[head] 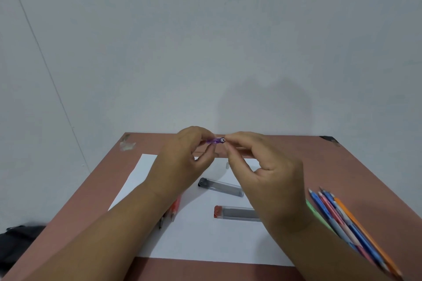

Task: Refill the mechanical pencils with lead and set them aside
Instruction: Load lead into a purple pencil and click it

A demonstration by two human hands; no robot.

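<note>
A: Where's the purple pencil (215, 140)?

B: I see it above the table's (319, 162) far edge, my left hand (182, 162) gripping it. My right hand (262, 166) pinches at its open end.

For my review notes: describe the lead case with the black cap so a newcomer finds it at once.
Start at the white sheet of paper on the brown table. Two clear lead cases lie on it below the hands. The black-capped lead case is the farther, tilted one; its neighbour, the red-capped lead case, lies nearer the person.
</note>
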